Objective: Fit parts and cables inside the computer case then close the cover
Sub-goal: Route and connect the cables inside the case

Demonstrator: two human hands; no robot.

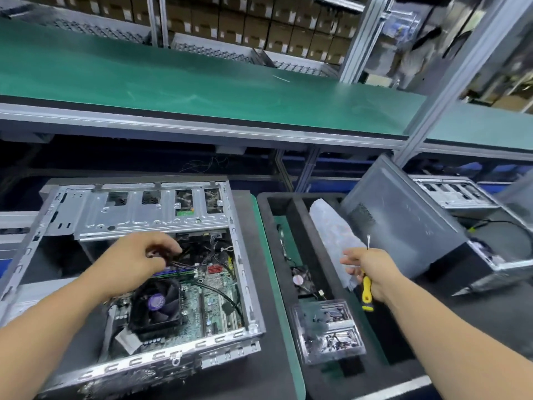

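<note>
Head view: showing one open computer case [138,255] lying in the lower left of the frame, cover off, bare metal frame resting on a dark foam pad [259,370]. Exposing a green motherboard [213,298] inside, with one black cooler fan [157,304] bearing a purple hub label, and a bundle of dark cables [202,255] near the drive bay wall. Reaching into the case at centre left with the left hand [138,255], fingers curling onto the cables beside the fan. Hovering at centre right with the right hand [372,269], fingers clamping around one yellow-handled screwdriver [367,293], shaft pointing upward. Leaning at the right of the frame: one grey cover panel [398,223], propped against a second case [484,261]. Sitting in a black foam tray [288,203] between the two hands: one clear plastic screw box [328,330] with compartments, and one translucent bag [334,226]. Running across the upper frame: one green conveyor belt [202,76].
</note>
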